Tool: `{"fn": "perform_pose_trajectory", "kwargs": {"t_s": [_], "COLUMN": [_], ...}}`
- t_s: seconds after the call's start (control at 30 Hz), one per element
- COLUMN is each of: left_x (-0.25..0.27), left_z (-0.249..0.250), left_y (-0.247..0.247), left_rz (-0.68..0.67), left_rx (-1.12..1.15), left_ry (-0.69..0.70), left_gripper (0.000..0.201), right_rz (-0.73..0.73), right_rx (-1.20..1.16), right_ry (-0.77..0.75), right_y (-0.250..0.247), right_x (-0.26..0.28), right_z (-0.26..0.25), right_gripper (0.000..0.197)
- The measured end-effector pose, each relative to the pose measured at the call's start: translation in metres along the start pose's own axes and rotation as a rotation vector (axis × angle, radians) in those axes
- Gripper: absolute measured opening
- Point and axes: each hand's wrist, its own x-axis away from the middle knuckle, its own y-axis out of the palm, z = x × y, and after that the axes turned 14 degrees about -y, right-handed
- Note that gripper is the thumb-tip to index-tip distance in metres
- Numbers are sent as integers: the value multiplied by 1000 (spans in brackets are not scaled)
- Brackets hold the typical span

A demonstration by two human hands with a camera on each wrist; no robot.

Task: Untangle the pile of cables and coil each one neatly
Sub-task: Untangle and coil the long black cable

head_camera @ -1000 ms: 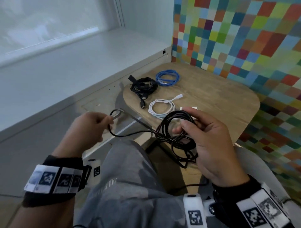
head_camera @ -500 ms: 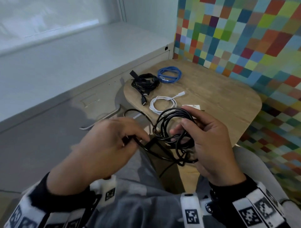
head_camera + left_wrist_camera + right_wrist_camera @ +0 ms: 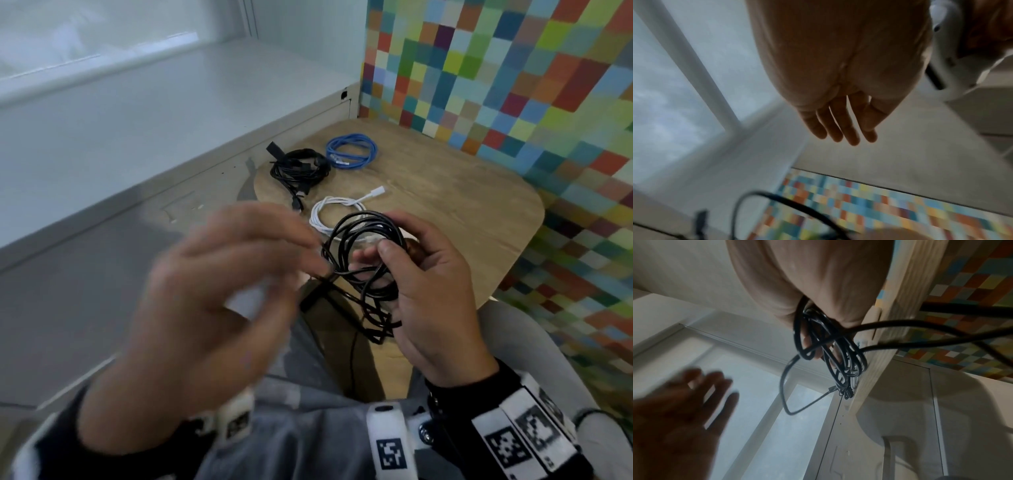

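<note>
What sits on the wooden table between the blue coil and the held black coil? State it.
Head view: a coiled white cable lies on the wooden table between the blue coil and the held black coil.

Daylight from the frosted window [image 3: 102, 44], soft and even, no glare. Head view sharp on the counter [image 3: 445, 212]; left hand [image 3: 219, 294] heavily motion-blurred. Wrist views: hands backlit and dark, strong wide-angle bend at edges, black cable [image 3: 789, 206] smeared.

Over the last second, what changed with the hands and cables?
The left hand let go of the black cable: it had pinched the free end out to the left, came in to the coil, and now its fingers are spread and blurred. The right hand kept its grip on the coil. Blue cable, white cable and black bundle stayed put.
</note>
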Motion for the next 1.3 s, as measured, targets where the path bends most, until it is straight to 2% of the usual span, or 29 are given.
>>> {"fn": "perform_pose_trajectory", "kwargs": {"t_s": [0.07,0.1,0.17,0.23,0.33,0.4,0.47,0.53,0.6,0.67,0.73,0.8,0.93,1.0,1.07,1.13,1.2,1.3], "left_x": [3,4,5,1,-4,-9,-16,-21,-26,-29,-30,-33,-38,-37,-34,-30,-25,-16], "left_z": [8,6,-7,-23,-50,-66,-86,-105,-119,-127,-132,-132,-133,-137,-141,-144,-144,-137], "left_y": [26,36,49,48,31,18,8,0,-9,-19,-25,-27,-24,-22,-21,-21,-24,-31], "left_rz": [-180,-286,-415,-436,-317,-129,71,208,342,458,534,579,609,580,548,542,540,533], "left_rx": [-54,-128,-296,-335,-173,-1,116,375,767,1052,1186,1203,1079,978,908,883,828,668], "left_ry": [103,106,22,-115,-312,-483,-622,-784,-930,-1006,-1015,-1019,-1041,-1043,-1048,-1065,-1046,-910], "left_gripper": [22,24,33,28,17,6,23,25,28,29,28,29,35,37,35,33,34,49], "right_rz": [-17,-28,-30,2,12,-40,-129,-236,-339,-412,-478,-560,-733,-818,-891,-867,-755,-639], "right_rx": [-28,-50,-67,-30,-2,35,96,169,237,259,253,300,350,360,394,410,352,377], "right_ry": [17,29,27,6,-3,-12,-39,-67,-100,-98,-55,-8,47,44,18,-48,-74,-97], "right_y": [-1,-2,-4,-7,-13,-15,-14,-12,-12,-14,-17,-16,-13,-14,-16,-13,-13,-13], "right_x": [1,2,3,1,-3,-4,-3,0,2,2,0,0,7,7,8,10,10,6], "right_z": [-2,-4,-4,-4,-6,-6,-3,1,3,1,-2,-4,-9,-11,-12,-11,-7,-5], "right_gripper": [31,31,31,30,29,30,34,41,47,48,48,45,19,30,25,10,2,8]}}
